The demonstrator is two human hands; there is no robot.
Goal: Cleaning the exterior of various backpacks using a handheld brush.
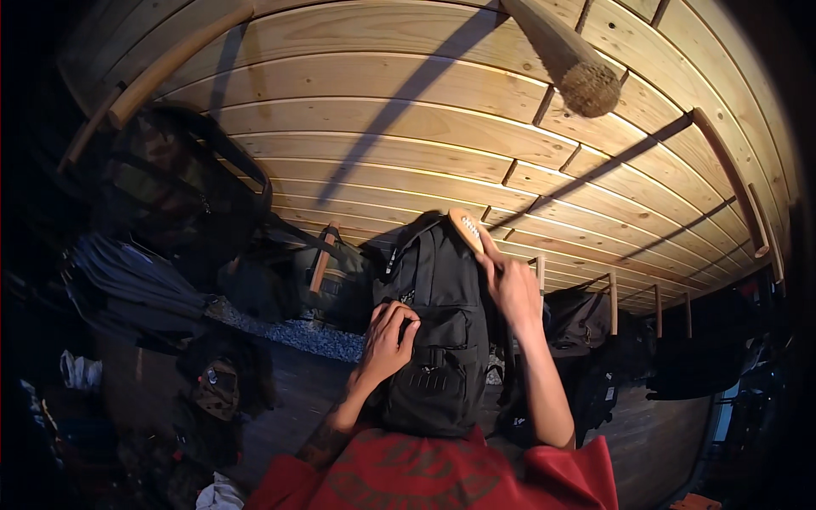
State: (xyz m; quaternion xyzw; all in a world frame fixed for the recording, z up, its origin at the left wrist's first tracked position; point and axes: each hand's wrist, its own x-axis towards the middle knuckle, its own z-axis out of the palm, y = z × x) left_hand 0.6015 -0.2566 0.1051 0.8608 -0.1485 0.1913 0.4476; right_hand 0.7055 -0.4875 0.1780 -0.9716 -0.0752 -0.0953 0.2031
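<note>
A black backpack (444, 285) stands upright in front of me, its zips and front pockets facing up toward me. My left hand (391, 336) lies on its left side, fingers curled against the fabric near a zip. In my right hand (514, 293) is a small wooden brush (466, 229) with pale bristles. The brush is at the top right edge of the backpack, and my index finger stretches along its lower end. The palm side of the right hand is hidden.
Behind the backpack rises a plank wall (374, 127) with wooden pegs, including a thick one (586, 85) jutting out above. A camouflage bag (161, 170) hangs at the left, and dark bags (582, 319) hang at the right. Grey gravel (314, 337) borders the dark floor.
</note>
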